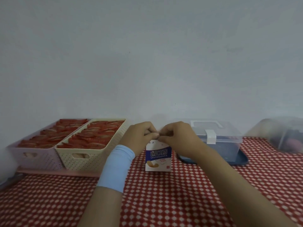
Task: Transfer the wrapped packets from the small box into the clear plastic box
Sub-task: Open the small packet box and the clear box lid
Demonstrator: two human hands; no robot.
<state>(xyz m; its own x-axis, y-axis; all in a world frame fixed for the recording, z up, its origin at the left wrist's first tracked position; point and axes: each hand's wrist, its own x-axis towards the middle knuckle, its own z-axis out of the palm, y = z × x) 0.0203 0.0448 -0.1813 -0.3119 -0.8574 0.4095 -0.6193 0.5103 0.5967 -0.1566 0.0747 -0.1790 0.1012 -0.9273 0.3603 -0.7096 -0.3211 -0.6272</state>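
While the small box (158, 157) stands upright on the bench (164, 202), its top flap is pinched by the left hand (137, 136) and the right hand (177, 136), both grips closed on it; the clear plastic box (218, 138) is seen lidded nearby, to its right.

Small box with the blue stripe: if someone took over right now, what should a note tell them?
Left hand and right hand: both pinch the top edge of the small box, which stands upright on the checked tablecloth.
Clear plastic box: to its right, on a dark tray, lid on.
Done: no packets visible outside yet.
Left: open both boxes, move the packets across.
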